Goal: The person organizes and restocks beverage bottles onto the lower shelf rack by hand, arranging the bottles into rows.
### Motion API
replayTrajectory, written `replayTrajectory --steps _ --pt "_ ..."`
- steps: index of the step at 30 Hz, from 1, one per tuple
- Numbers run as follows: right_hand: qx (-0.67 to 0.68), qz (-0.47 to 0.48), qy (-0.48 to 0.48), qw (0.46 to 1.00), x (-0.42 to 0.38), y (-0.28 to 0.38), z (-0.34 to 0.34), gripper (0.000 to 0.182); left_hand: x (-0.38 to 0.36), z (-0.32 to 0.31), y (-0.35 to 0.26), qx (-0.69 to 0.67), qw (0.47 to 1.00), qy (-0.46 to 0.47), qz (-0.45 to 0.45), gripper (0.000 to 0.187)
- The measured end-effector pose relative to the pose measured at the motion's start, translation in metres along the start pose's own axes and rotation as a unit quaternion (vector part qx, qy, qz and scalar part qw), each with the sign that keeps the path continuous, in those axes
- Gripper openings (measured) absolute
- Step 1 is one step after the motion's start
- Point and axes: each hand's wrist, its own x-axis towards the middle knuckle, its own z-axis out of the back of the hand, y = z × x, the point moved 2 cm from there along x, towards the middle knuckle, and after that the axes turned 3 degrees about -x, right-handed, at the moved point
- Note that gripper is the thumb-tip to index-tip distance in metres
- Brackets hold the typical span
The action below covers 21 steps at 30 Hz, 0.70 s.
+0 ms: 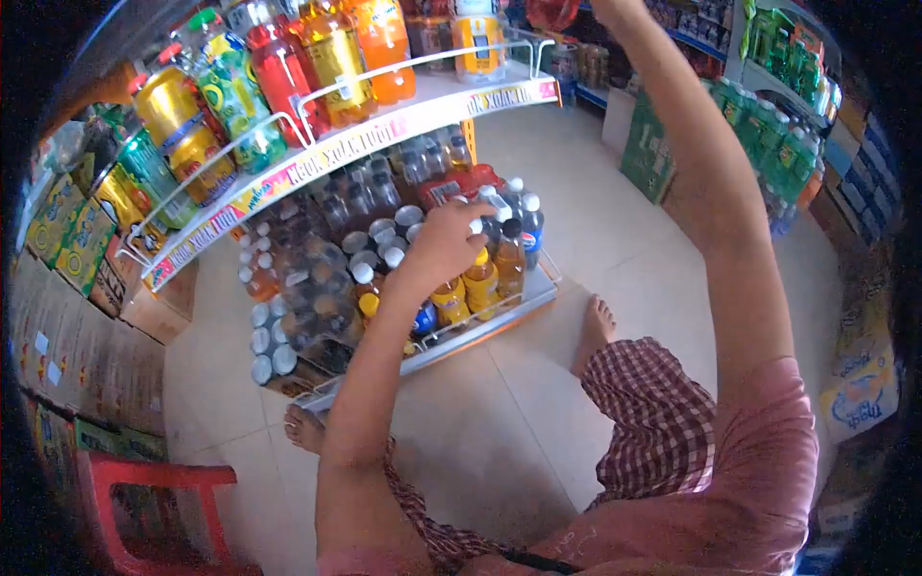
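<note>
My left hand (448,248) reaches over the bottles on the lower shelf of a drinks rack. Its fingers are bent around the white cap (476,227) of a bottle there. Yellow-labelled bottles (481,286) stand just below the hand, with a dark-capped bottle (511,252) and a blue-labelled Pepsi bottle (531,233) to its right. Behind it lies a pack of red cans (468,182). My right forearm (699,144) stretches up past the rack's right end, and the hand itself is cut off by the top edge. A red bottle (552,12) shows near that wrist.
Above my left hand juts the upper shelf (384,132) with a wire rail, holding large soft-drink bottles (327,53). Cartons (91,350) are stacked at the left, beside a red chair (158,475). Green bottle packs (768,139) stand at the right. Tiled floor (480,422) surrounds my feet.
</note>
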Motion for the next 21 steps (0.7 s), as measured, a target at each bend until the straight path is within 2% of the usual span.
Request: replayTrajectory --steps 1,2,4,5,6,9,10,11,12,14,15,21 --pt "0.026 -0.023 0.014 0.999 -0.006 0.011 0.011 0.030 0.000 -0.002 -0.001 0.013 0.999 0.007 0.036 0.037" --pt "0.084 -0.045 0.025 0.995 -0.021 0.028 0.022 0.029 0.003 -0.015 0.013 -0.008 0.999 -0.032 -0.022 0.037" --pt "0.037 -0.129 0.049 0.990 -0.065 0.062 0.043 0.035 0.006 -0.015 0.001 0.017 0.998 0.020 0.056 0.038" --pt "0.011 -0.147 0.057 0.987 -0.083 0.061 0.055 0.039 0.009 -0.028 0.012 -0.001 1.000 -0.023 -0.011 0.039" --pt "0.028 -0.174 0.105 0.979 -0.103 0.054 0.067 0.042 0.012 -0.026 0.000 -0.051 0.998 0.007 0.030 0.037" --pt "0.055 -0.290 0.269 0.917 -0.171 0.000 0.099 0.041 0.022 -0.043 -0.010 -0.052 0.998 0.005 0.043 0.039" --pt "-0.103 -0.248 0.228 0.936 -0.227 -0.039 0.110 0.044 0.027 -0.060 -0.007 -0.058 0.998 0.000 0.039 0.041" --pt "-0.047 -0.288 0.231 0.928 -0.254 -0.065 0.114 0.049 0.029 -0.074 -0.004 -0.066 0.997 -0.012 0.034 0.042" --pt "-0.112 -0.331 0.225 0.910 -0.276 -0.079 0.116 0.052 0.029 -0.082 -0.008 -0.091 0.994 -0.011 0.058 0.043" --pt "-0.060 -0.355 0.172 0.917 -0.316 -0.107 0.115 0.055 0.035 -0.096 -0.010 -0.026 0.999 -0.038 -0.008 0.042" --pt "-0.058 -0.347 0.177 0.919 -0.333 -0.122 0.115 0.056 0.034 -0.106 -0.009 0.031 0.997 -0.074 -0.019 0.042" --pt "-0.100 -0.338 0.232 0.907 -0.370 -0.137 0.122 0.052 0.035 -0.123 -0.012 0.064 0.992 -0.106 -0.010 0.039"
